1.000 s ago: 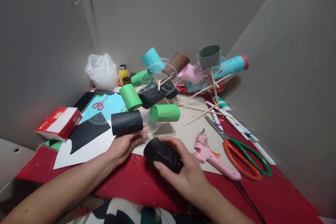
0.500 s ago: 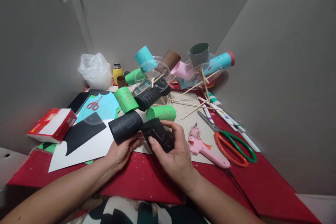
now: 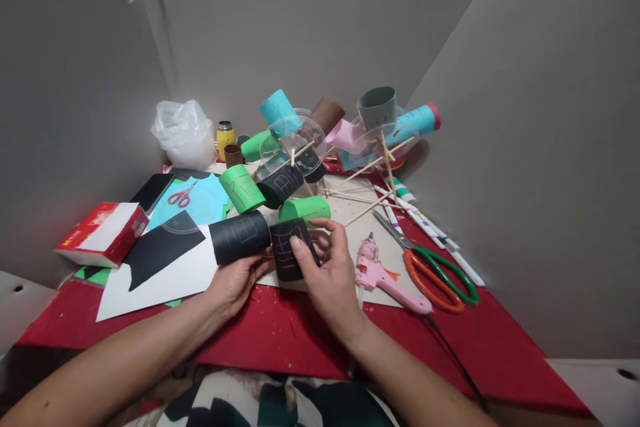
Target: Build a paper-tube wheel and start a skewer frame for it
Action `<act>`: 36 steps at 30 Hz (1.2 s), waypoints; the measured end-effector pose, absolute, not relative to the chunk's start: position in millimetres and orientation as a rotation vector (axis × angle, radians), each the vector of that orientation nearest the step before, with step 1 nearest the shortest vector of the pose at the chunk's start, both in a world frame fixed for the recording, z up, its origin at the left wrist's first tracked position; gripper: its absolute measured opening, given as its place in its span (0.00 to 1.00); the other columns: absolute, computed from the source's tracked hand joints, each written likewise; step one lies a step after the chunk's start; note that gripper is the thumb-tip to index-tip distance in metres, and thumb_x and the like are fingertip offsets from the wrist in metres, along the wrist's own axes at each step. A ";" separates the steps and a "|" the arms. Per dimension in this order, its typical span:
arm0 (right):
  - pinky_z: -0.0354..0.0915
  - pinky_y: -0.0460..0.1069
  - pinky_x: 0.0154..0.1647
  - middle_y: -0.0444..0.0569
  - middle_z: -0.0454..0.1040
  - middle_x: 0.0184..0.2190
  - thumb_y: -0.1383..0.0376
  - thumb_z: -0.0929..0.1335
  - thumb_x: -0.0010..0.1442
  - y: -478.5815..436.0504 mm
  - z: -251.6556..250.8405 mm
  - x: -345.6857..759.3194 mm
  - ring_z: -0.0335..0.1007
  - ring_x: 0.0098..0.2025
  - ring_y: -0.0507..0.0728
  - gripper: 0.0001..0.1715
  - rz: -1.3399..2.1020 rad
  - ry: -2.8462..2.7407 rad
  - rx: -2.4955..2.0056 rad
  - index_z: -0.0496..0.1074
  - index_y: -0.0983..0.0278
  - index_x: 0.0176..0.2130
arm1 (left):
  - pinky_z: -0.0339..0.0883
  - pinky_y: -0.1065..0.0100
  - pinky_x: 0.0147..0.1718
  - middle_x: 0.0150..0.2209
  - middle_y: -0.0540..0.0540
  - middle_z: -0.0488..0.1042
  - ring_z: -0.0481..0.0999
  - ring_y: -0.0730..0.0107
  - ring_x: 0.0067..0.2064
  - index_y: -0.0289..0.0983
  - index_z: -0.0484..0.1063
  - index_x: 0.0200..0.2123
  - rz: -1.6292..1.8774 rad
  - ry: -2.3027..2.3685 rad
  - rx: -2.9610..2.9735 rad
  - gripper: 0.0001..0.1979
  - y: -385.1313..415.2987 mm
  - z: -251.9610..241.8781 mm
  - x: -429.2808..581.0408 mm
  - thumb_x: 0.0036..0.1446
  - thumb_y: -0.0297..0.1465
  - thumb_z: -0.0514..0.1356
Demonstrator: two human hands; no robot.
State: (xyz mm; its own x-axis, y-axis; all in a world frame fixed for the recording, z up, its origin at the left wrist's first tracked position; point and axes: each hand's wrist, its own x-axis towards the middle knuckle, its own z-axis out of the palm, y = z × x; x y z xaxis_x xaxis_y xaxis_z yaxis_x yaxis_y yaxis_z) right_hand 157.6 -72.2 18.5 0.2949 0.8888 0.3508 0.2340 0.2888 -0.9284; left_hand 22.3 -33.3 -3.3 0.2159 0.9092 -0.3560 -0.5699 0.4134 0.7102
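My right hand (image 3: 333,267) grips a black paper tube (image 3: 289,257) with light line drawings on it, thumb across its front. Close on the left is another black paper tube (image 3: 239,238), tilted. My left hand (image 3: 239,283) is curled under that tube, its fingertips partly hidden; what they grip cannot be made out. Just beyond the hands lie green paper tubes (image 3: 243,188) and a further black tube (image 3: 281,187). Behind these, a stick-and-clear-disc structure (image 3: 293,159) carries blue, brown, pink and grey tubes.
A pink glue gun (image 3: 383,277) and large scissors (image 3: 440,280) lie right of my hands on the red table (image 3: 505,347). Markers (image 3: 430,230) lie beyond. At left are a red-and-white box (image 3: 103,233), black paper (image 3: 167,247), small scissors (image 3: 181,197) and a plastic bag (image 3: 184,133).
My right hand has turned the black tube more upright, showing its drawn side, and moved slightly left. My left hand stays nearly where it was. The view has shifted a little.
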 end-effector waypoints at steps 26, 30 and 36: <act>0.63 0.51 0.32 0.52 0.75 0.33 0.55 0.59 0.67 -69.4 12.6 158.2 0.75 0.33 0.62 0.17 0.235 -1.557 -1.724 0.61 0.63 0.48 | 0.66 0.53 0.55 0.48 0.41 0.78 0.76 0.57 0.49 0.33 0.77 0.45 1.117 0.879 0.668 0.25 -39.6 -19.5 25.4 0.40 0.30 0.73; 0.57 0.50 0.26 0.52 0.77 0.29 0.55 0.56 0.69 -71.1 14.3 157.7 0.75 0.27 0.63 0.19 0.064 -1.685 -1.898 0.62 0.66 0.50 | 0.66 0.52 0.55 0.46 0.39 0.79 0.76 0.53 0.49 0.31 0.78 0.41 1.115 0.935 0.608 0.25 -41.6 -18.4 27.1 0.34 0.29 0.73; 0.54 0.49 0.24 0.53 0.78 0.27 0.57 0.57 0.69 -71.0 15.4 156.7 0.75 0.25 0.62 0.19 -0.112 -1.799 -2.005 0.63 0.67 0.51 | 0.68 0.53 0.53 0.47 0.39 0.78 0.76 0.54 0.49 0.31 0.77 0.43 1.094 0.944 0.664 0.25 -43.3 -20.5 27.4 0.37 0.28 0.72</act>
State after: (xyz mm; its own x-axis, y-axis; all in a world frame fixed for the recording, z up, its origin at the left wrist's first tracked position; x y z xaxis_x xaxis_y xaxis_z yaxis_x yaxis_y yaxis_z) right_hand 156.7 -71.0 15.4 0.1500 0.9261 0.3460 0.9618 -0.0557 -0.2679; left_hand 27.4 -43.3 -20.5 0.1584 0.9406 -0.3003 -0.4355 0.3395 0.8337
